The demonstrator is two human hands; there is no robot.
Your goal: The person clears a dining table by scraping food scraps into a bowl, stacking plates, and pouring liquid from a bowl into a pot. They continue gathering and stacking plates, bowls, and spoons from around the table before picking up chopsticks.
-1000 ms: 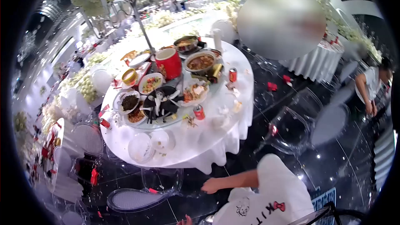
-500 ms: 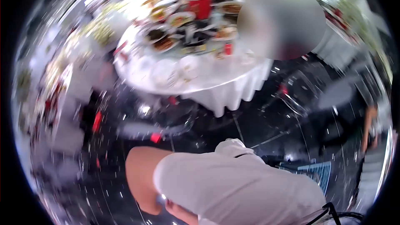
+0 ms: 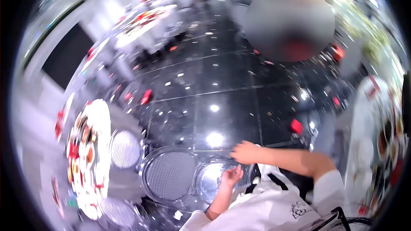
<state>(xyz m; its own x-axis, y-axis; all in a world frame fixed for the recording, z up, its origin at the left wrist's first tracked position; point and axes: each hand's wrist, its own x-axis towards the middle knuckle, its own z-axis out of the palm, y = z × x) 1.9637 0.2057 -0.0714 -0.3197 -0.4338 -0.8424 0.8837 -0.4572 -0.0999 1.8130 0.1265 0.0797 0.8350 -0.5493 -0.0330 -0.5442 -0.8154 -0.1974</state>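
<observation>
At the lower centre, in front of the white shirt, my right hand (image 3: 245,152) reaches in from the right. Its fingers are loosely bent and somewhat apart, and I see nothing in them. Just below and left of it is my left hand (image 3: 232,176), palm partly upward, fingers apart and empty. The two hands are close but not touching. Behind my left hand stands a clear round chair seat (image 3: 207,185). A larger grey textured seat (image 3: 170,175) is left of that. Motion blurs the fine finger detail.
A round table (image 3: 102,124) with dishes stands at the left, another white-clothed table (image 3: 363,141) at the right. Farther back is a third laid table (image 3: 147,28). Red items, one a red box (image 3: 296,126), and small litter lie on the dark tiled floor (image 3: 227,98). A blurred oval covers the upper right.
The view has swung from the large laid table to the tiled floor and chairs. Both hands now show in front of the body; earlier one arm reached low at the bottom.
</observation>
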